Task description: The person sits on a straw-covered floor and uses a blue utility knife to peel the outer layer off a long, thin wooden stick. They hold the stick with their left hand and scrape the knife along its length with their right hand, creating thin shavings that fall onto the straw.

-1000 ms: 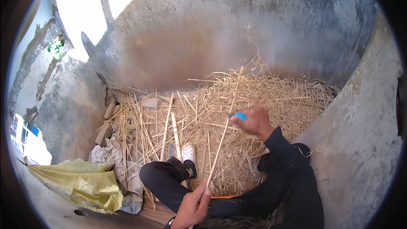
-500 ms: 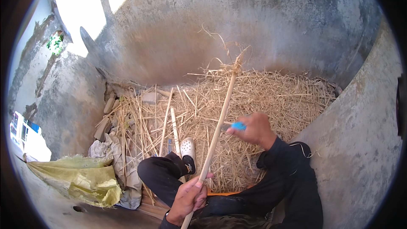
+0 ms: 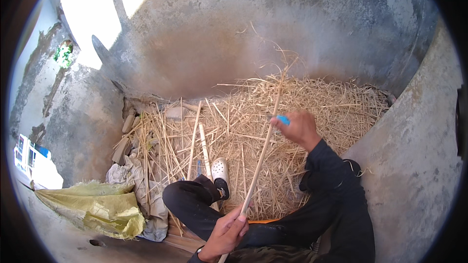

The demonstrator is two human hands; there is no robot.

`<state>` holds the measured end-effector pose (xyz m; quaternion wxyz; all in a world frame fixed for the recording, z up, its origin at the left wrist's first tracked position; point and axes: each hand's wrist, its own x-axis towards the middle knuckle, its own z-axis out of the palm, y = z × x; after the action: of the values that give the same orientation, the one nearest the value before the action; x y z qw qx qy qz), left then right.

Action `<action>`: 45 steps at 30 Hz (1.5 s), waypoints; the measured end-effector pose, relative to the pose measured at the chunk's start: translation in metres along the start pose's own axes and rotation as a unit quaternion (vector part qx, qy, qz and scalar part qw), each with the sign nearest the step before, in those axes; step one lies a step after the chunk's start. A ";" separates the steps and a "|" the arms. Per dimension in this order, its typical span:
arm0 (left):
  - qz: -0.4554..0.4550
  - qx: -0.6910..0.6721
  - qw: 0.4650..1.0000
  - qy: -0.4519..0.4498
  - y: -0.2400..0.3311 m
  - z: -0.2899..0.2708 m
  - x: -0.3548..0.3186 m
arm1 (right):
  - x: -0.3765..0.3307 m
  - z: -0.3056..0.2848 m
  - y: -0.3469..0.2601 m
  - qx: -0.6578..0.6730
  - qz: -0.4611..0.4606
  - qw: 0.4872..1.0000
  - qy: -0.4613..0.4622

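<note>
A long, pale bamboo strip (image 3: 263, 153) slants from the lower edge up toward the far wall, with curled shavings at its far end. My left hand (image 3: 226, 234) is closed round its near part, thumb lying along it. In my closed right hand (image 3: 301, 130) is a small blue-handled knife (image 3: 282, 120). Its short grey blade meets the strip beyond the middle; my fingers hide most of the handle. Beneath the strip lies a thick heap of shavings (image 3: 341, 112).
Concrete walls (image 3: 204, 44) close in the far side and the right. Loose strips (image 3: 192, 146) lie left of my foot in a white clog (image 3: 220, 169). A yellow woven sack (image 3: 92, 207) lies at lower left beside a pale crumpled sack (image 3: 155, 209).
My right hand with the knife has moved up and away along the bamboo strip. My left hand has shifted slightly right, still holding it. The shavings at the far end have shifted.
</note>
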<state>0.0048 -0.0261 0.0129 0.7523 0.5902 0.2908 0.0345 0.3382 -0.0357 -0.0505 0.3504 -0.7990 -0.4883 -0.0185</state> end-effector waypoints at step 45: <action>-0.028 -0.151 0.988 -0.035 -0.005 -0.011 -0.007 | 0.010 -0.004 0.019 0.002 0.015 0.998 0.056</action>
<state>-0.0078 -0.0212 0.0098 0.8432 0.4624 0.2720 0.0358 0.3593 -0.0356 -0.0537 0.3792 -0.8032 -0.4558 -0.0571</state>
